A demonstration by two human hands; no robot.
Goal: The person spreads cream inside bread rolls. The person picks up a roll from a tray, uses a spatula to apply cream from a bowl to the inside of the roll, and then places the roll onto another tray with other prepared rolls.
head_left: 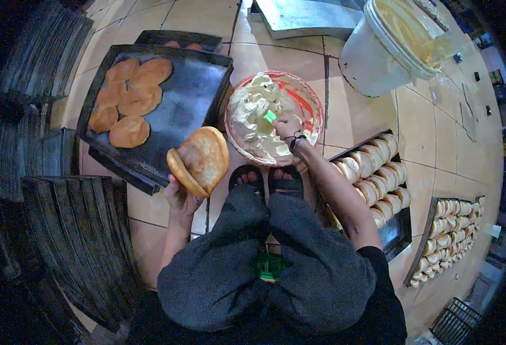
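Note:
In my left hand [183,198] is a golden-brown bun [211,156], split and folded partly apart so its pale inside shows. My fingers hold it from below, left of the basin. My right hand [289,130] grips a green-bladed spatula [270,116], its handle mostly hidden by the fingers. The blade touches pale whipped cream [253,106] heaped in a round red-and-white basin [320,118]. Cream is piled highest on the basin's left side, while red wall shows through streaks at the right. To the left, several flat buns [135,131] lie on a dark baking tray [192,92].
Right of my legs, a dark tray [401,230] holds rows of cream-filled buns [379,178]. Another filled tray [422,253] sits farther right. A white bucket [359,60] with smeared contents stands at the back right. Stacked dark trays [80,230] line the left side on the tiled floor.

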